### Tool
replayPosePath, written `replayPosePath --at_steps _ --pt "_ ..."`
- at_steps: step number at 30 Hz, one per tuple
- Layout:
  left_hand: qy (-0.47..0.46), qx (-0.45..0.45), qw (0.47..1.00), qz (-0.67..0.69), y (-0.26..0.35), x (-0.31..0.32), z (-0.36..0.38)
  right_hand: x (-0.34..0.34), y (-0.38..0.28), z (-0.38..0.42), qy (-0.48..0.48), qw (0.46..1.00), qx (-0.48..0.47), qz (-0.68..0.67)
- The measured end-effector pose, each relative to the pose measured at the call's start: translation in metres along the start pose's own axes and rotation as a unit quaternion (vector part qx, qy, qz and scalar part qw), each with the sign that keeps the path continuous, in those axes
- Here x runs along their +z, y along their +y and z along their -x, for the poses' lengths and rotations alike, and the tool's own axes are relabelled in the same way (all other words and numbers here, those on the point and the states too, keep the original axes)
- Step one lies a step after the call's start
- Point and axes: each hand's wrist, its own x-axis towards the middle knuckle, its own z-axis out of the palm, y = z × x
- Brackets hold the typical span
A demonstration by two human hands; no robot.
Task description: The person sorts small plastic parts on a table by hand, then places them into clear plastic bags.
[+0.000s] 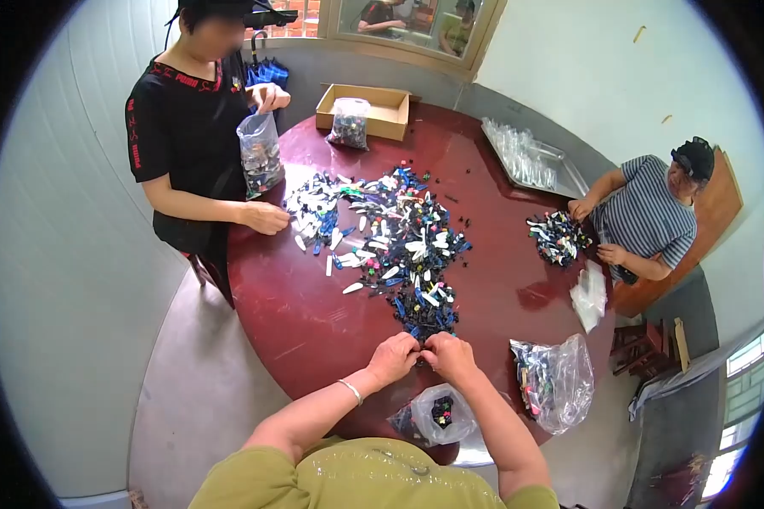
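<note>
My left hand (394, 358) and my right hand (451, 355) meet at the near end of a long heap of small plastic pieces (424, 310), mostly black, white and blue. The fingers of both hands are closed, tips almost touching; whatever is between them is too small or hidden to make out. Just below my hands, an opened clear bag (460, 422) holds dark pieces with a few coloured ones.
Left, a person in black (191, 136) holds a filled bag (261, 153). Right, a person in stripes (654, 204) handles a smaller heap (558, 237). A cardboard box (386, 100), a metal tray (571, 176) and a large filled bag (560, 382) stand on the red table (289, 318).
</note>
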Motion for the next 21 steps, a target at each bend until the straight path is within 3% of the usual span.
replayPosePath --at_steps 12,19,21 --pt "0.016 -0.065 0.996 0.053 -0.007 0.004 -0.005 0.015 0.007 0.004 0.033 0.997 -0.075 0.013" --pt "-0.016 -0.126 0.985 0.117 -0.011 -0.002 -0.011 0.003 0.006 0.005 0.068 0.993 -0.026 -0.088" --pt "-0.027 -0.142 0.979 0.147 -0.015 -0.001 -0.011 0.003 0.012 0.005 0.038 0.989 0.017 -0.14"
